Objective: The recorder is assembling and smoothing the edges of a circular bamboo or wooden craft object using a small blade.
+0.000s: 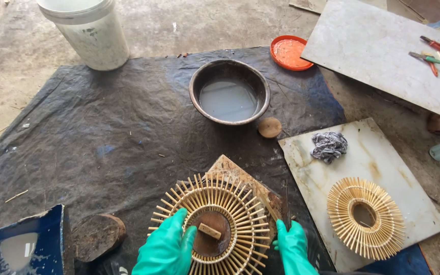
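My left hand [166,248], in a green rubber glove, rests on the left side of a round ring of thin bamboo sticks [215,224] laid on a wooden board [240,175]. A brown round block with a small wooden piece [209,231] fills the ring's centre. My right hand [293,247], also gloved in green, grips a thin dark blade [286,203] that stands at the ring's right edge.
A second bamboo ring [365,218] and a grey rag [328,146] lie on a marble slab [301,153] to the right. A metal bowl of water [229,91], a white bucket [87,33], an orange lid [288,52], a wooden disc [270,127] and a round log piece [97,234] surround the dark tarp [103,132].
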